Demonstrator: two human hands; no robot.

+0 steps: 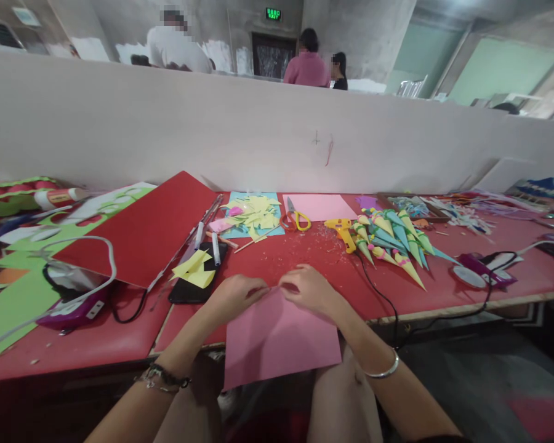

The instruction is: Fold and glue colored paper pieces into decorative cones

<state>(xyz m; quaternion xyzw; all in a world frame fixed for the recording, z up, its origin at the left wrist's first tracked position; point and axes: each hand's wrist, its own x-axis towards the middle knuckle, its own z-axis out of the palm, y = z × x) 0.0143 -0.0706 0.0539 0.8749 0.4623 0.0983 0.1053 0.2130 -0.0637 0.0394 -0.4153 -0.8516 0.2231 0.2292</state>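
Note:
A pink paper sheet [281,341] hangs over the front edge of the red table, above my lap. My left hand [237,297] pinches its upper edge on the left. Close beside it, my right hand [311,288] has its fingers closed on the same edge, a little to the right. Some fingertips of both hands are hidden behind the paper and the knuckles. Left of my left hand, yellow paper pieces [196,269] lie on a black phone [182,292]. Beyond my hands are scissors [297,218] and a yellow glue gun [344,234].
Decorated paper cones [397,237] are piled at the right. Yellow scraps [256,215] lie on blue paper. A large red sheet [143,231] and a purple power strip [74,311] are at left, another power strip [484,271] at right. A white partition [258,135] stands behind; people are beyond it.

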